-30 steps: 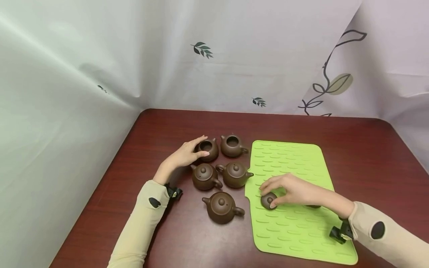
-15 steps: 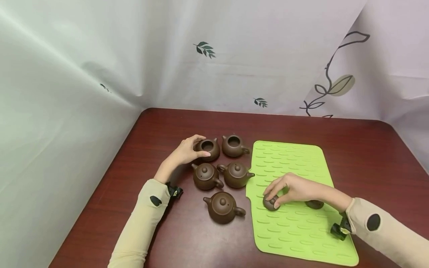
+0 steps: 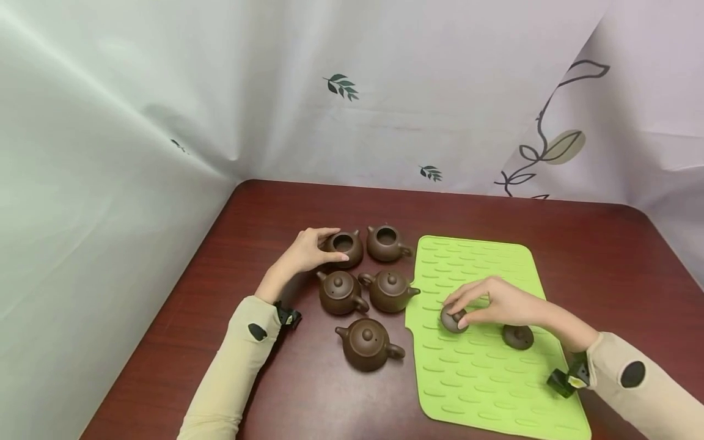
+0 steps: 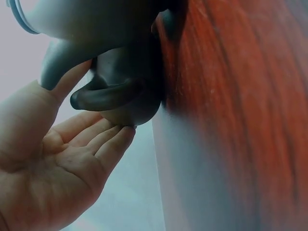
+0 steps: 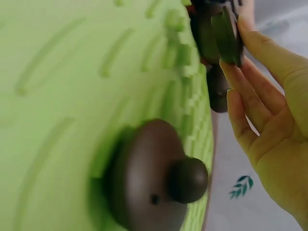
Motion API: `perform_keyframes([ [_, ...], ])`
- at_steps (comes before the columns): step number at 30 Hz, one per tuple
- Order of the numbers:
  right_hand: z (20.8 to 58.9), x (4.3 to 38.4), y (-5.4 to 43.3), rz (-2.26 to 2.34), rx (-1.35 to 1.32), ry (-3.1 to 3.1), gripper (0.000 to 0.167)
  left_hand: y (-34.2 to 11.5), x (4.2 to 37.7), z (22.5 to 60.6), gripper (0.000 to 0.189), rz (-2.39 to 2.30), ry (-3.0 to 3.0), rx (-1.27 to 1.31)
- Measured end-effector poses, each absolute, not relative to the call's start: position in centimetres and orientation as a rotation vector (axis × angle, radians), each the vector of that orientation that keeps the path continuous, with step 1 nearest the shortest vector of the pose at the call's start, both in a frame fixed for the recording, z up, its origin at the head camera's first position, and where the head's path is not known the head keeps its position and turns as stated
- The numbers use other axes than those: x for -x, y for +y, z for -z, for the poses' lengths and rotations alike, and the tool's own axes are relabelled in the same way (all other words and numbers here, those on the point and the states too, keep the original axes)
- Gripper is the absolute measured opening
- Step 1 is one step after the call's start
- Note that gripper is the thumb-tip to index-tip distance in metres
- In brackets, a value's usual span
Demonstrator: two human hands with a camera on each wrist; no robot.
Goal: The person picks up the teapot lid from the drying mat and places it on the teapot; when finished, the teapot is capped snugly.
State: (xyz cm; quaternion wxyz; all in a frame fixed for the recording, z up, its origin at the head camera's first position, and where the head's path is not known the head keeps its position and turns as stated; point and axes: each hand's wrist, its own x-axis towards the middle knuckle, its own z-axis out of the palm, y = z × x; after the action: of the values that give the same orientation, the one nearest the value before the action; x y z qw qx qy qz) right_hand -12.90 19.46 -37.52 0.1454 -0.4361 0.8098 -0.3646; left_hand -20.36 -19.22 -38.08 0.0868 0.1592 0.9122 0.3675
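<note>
At the back left, my left hand (image 3: 305, 250) grips a lidless brown teapot (image 3: 355, 249), thumb at the near side of its rim. The left wrist view shows fingertips against the round body, beside the pot's handle (image 4: 108, 96). Over the green mat, my right hand (image 3: 506, 302) pinches a small brown teapot lid (image 3: 451, 320) between thumb and fingers. In the right wrist view this lid (image 5: 227, 41) is held tilted, above the mat. A second lid (image 3: 518, 338) lies knob up on the mat, below the right wrist.
Another lidless teapot (image 3: 383, 249) stands right of the gripped one. Three lidded teapots stand nearer: one at left (image 3: 337, 299), one with its spout over the mat edge (image 3: 387, 299), one in front (image 3: 365, 351). The green mat (image 3: 495, 391) covers the table's right part.
My right hand has lifted the lid off the mat, tilting it and moving slightly right. The second lid has come into full view. My left hand has curled closer around its teapot.
</note>
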Motion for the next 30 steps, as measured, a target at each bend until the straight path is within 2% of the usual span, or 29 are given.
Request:
perform_keyframes([
  [9,36.7,15.1,18.3,1.128,1.024,2.585,0.020,-19.4,20.2,38.0,0.075,-0.991,2.753,-0.475],
  [17,35.7,18.0,15.1,1.314,0.661,2.620,0.028,-19.1,20.2,38.1,0.075,-0.999,2.759,-0.452],
  [24,35.5,19.7,11.6,1.328,0.655,2.639,0.034,-19.0,19.8,38.1,0.075,-0.990,2.762,-0.444],
  [30,34.7,20.7,8.8,1.254,0.747,2.676,0.032,-18.3,19.9,37.9,0.075,-1.001,2.760,-0.450],
])
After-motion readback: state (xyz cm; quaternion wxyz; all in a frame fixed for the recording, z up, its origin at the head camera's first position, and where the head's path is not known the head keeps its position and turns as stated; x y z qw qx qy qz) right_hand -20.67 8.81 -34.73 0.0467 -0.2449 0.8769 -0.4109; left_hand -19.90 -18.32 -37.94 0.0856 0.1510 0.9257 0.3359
